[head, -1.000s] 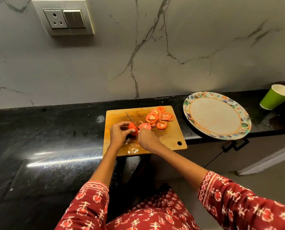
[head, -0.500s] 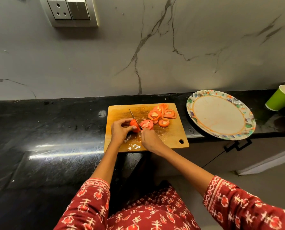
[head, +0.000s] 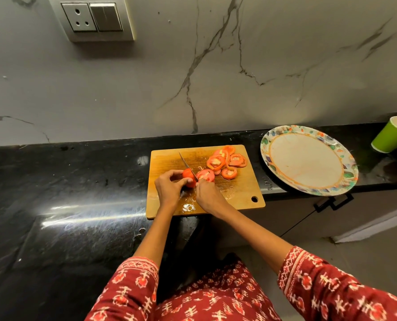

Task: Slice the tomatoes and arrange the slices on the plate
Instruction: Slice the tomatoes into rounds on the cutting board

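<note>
Looking down from the head camera, the left hand (head: 169, 188) curls its fingers and thumb round the uncut end of a tomato (head: 189, 177) on the wooden cutting board (head: 241, 193), pinning it near the board's middle. The right hand (head: 208, 194) is closed round the handle of a knife (head: 187, 166), with the handle itself hidden inside the fist. Its blade points away toward the far left of the board and rests against the tomato's right face, between the tomato and a freshly cut slice (head: 206, 175) that leans just beside it.

Farther right on the board lies a loose pile of tomato slices (head: 226, 161), overlapping one another near the far right corner. Juice and seeds wet the near part of the board in front of the hands.

To the right of the board, apart from it, a flower-rimmed plate (head: 308, 133) sits on the black countertop (head: 77, 181) and overhangs its near edge. A green paper cup (head: 392, 135) stands at the far right. On the marble wall, far left, is a socket and switch panel (head: 93, 18).
</note>
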### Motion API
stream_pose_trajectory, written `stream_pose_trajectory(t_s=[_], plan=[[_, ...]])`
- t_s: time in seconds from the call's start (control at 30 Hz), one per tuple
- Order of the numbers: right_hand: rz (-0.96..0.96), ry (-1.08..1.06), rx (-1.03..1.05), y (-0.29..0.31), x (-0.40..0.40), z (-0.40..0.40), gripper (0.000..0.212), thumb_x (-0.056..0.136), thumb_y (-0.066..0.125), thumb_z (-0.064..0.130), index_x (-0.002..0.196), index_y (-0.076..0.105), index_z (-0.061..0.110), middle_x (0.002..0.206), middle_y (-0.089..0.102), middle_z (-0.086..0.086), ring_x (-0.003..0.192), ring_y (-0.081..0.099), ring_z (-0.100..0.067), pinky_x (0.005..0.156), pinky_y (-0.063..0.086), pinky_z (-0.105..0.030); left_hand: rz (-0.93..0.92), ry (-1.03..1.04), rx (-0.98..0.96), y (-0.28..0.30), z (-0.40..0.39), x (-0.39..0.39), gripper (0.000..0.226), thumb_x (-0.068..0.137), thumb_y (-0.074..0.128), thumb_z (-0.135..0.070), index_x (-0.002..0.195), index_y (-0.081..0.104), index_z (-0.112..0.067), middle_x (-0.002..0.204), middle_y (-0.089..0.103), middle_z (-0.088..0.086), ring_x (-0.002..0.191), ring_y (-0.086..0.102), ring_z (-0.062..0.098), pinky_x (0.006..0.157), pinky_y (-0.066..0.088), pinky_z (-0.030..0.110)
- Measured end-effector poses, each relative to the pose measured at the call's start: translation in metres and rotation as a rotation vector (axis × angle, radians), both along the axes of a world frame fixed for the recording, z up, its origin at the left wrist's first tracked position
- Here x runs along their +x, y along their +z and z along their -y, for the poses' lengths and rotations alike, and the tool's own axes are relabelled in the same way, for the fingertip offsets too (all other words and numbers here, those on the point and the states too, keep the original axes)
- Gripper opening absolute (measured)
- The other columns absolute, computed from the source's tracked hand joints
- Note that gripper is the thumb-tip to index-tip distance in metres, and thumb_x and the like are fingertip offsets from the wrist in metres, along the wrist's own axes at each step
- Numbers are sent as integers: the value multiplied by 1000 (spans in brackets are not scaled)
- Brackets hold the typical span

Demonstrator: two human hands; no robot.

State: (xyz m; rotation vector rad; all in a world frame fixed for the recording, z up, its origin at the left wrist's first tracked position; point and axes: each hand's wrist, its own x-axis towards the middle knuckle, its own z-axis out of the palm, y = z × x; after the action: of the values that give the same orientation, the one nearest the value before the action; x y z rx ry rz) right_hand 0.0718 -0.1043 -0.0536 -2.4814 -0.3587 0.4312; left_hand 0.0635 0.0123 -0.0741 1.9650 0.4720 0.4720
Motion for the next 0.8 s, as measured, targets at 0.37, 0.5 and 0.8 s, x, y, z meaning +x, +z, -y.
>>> stream_pose_trajectory(t_s=[0.37, 0.5, 0.8], plan=[[33, 38, -9, -4, -7, 9, 26, 100, 30, 15, 102, 50, -2, 84, 59, -18, 75, 56, -32, 60, 34, -32, -15, -83, 38, -2, -2, 3, 30, 67, 79, -9, 95, 69, -7, 97, 69, 8, 89, 62, 17, 78, 49, 23], [34, 32, -7, -7, -11, 13, 28, 101, 29, 17, 106, 48, -3, 94, 61, -24, 82, 57, -36, 62, 33, -33, -45, -82, -4, 1, -3, 3, 28, 67, 79, -10, 92, 69, -7, 95, 69, 6, 85, 60, 13, 69, 42, 9], [-19, 41, -24, 4, -6, 5, 22, 100, 32, 14, 93, 50, 4, 77, 53, -11, 73, 48, -25, 62, 33, -30, -59, -73, -30, 2, -5, 4, 26, 67, 79, -11, 92, 70, -8, 95, 69, 6, 86, 60, 13, 71, 45, 16]])
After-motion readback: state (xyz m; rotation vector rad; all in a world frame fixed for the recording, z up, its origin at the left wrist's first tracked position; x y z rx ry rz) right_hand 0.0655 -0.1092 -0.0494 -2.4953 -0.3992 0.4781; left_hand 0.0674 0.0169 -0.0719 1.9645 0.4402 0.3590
